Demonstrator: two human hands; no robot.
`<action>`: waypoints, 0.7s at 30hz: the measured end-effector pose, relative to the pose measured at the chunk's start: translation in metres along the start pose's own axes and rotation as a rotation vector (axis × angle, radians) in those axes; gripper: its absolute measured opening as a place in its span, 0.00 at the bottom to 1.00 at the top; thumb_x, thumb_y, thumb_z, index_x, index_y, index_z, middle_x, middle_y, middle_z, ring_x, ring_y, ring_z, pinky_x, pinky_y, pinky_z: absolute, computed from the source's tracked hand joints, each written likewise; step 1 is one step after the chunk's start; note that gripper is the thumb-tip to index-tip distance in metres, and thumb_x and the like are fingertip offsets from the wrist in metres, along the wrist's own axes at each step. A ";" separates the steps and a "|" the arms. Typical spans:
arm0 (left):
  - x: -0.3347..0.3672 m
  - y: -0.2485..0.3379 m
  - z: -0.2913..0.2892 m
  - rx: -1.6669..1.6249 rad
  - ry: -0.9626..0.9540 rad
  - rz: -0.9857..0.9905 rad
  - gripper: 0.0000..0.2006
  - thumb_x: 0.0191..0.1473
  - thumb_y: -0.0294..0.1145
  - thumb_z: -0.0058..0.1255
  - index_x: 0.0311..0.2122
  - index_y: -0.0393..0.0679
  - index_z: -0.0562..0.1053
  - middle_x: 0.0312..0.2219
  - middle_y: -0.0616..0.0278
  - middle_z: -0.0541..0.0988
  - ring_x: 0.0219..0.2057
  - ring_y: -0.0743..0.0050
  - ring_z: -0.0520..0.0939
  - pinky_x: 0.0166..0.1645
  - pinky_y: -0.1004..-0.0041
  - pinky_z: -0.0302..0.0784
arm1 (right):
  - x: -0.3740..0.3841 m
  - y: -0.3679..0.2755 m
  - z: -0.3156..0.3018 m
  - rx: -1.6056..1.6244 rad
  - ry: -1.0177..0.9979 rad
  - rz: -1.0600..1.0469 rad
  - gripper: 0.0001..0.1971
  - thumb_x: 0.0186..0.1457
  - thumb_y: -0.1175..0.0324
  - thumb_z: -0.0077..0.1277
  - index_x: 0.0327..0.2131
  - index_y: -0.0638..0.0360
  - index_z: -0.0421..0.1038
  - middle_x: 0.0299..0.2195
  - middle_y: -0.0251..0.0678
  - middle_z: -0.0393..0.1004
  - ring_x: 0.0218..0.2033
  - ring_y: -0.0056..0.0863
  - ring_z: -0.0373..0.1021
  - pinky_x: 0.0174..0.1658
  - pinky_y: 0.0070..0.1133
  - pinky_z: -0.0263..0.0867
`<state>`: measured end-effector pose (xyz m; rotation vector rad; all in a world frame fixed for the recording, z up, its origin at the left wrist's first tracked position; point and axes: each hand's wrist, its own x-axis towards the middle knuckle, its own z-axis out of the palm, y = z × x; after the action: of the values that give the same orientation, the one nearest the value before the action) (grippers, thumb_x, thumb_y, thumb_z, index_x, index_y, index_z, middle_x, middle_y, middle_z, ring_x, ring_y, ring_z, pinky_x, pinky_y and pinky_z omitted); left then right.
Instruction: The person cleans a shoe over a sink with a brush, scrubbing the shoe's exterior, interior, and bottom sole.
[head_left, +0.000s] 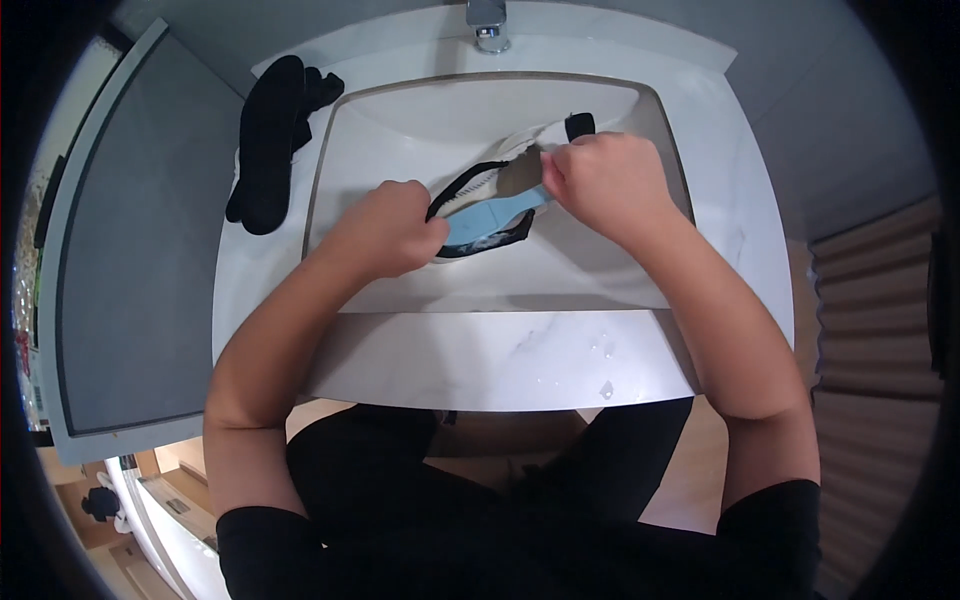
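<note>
Head view: a black-and-white item [485, 220] with a light-blue part is held over the sink [570, 272], clenched by left grip [392, 230] and right grip [614, 186]; handling seems unfinished, black sock-like items [268, 140] being left untouched on the surface [738, 185]

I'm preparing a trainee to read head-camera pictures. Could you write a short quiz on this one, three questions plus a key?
1. True or false: the left hand and the right hand both hold the black-and-white article.
2. Choose: what colour is the strip between the hands? A) red B) light blue C) yellow
3. Fill in: the black cloth lies on the counter to the ___ of the basin.

Key: 1 true; 2 B; 3 left.
</note>
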<state>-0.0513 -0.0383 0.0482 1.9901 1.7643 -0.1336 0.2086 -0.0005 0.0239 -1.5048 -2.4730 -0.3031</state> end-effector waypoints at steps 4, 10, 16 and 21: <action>0.002 0.003 0.007 0.052 0.049 0.146 0.18 0.50 0.37 0.46 0.25 0.27 0.77 0.24 0.35 0.79 0.26 0.41 0.82 0.37 0.53 0.79 | 0.006 0.049 -0.004 -0.023 -0.107 0.315 0.14 0.59 0.55 0.51 0.27 0.49 0.81 0.25 0.39 0.80 0.28 0.42 0.77 0.32 0.37 0.72; 0.019 -0.010 -0.007 -0.245 -0.137 -0.144 0.18 0.54 0.36 0.46 0.37 0.25 0.73 0.21 0.49 0.78 0.18 0.62 0.81 0.27 0.64 0.80 | -0.003 -0.005 0.005 -0.038 -0.108 0.138 0.22 0.62 0.47 0.49 0.24 0.51 0.80 0.24 0.40 0.80 0.28 0.43 0.77 0.32 0.37 0.73; 0.018 -0.003 -0.003 -0.200 -0.098 -0.090 0.17 0.53 0.36 0.47 0.35 0.26 0.74 0.23 0.47 0.80 0.18 0.61 0.82 0.27 0.65 0.79 | -0.001 0.014 0.004 -0.037 -0.139 0.231 0.21 0.61 0.48 0.51 0.24 0.52 0.80 0.24 0.40 0.79 0.28 0.42 0.78 0.31 0.35 0.73; 0.019 -0.015 0.004 -0.055 -0.053 0.105 0.16 0.51 0.35 0.48 0.34 0.29 0.76 0.22 0.50 0.79 0.19 0.62 0.82 0.28 0.65 0.78 | 0.003 0.033 -0.007 0.054 -0.145 0.254 0.26 0.56 0.40 0.55 0.24 0.55 0.80 0.24 0.46 0.78 0.28 0.45 0.77 0.32 0.37 0.71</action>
<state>-0.0618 -0.0217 0.0329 2.0159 1.6103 -0.1019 0.2373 0.0147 0.0330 -1.8513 -2.3358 -0.0831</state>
